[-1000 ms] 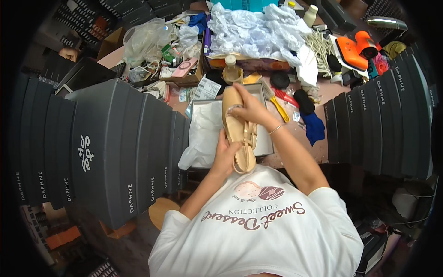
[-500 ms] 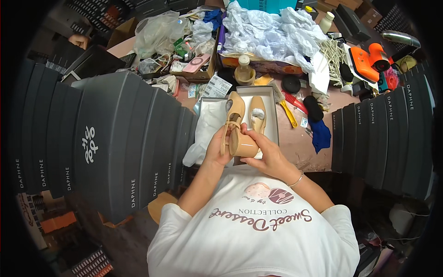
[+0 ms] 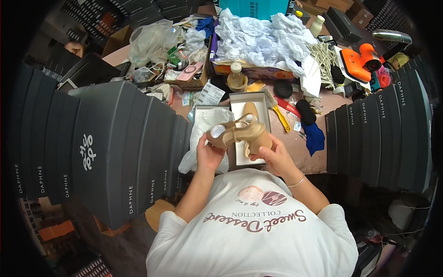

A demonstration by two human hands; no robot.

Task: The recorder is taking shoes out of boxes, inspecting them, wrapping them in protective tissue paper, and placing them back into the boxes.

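Note:
A tan heeled shoe lies sideways between my two hands, above the open shoe box. My left hand is closed on its toe end, where white stuffing shows inside. Around the block heel my right hand is wrapped, thumb against it. The matching tan shoe rests in the box, mostly hidden behind the held one. Beside it, white tissue paper spreads over the box's left part and hangs over its near edge.
Stacks of dark shoe boxes rise at left and right. Behind the open box stand a small glue jar and a carton heaped with crumpled paper. A yellow-handled brush, blue cloth and orange tool lie rightward.
The held shoe has turned from pointing away to lying sideways, toe leftward. My left hand has shifted to its toe end and my right hand stays at the heel. The whole view has shifted slightly.

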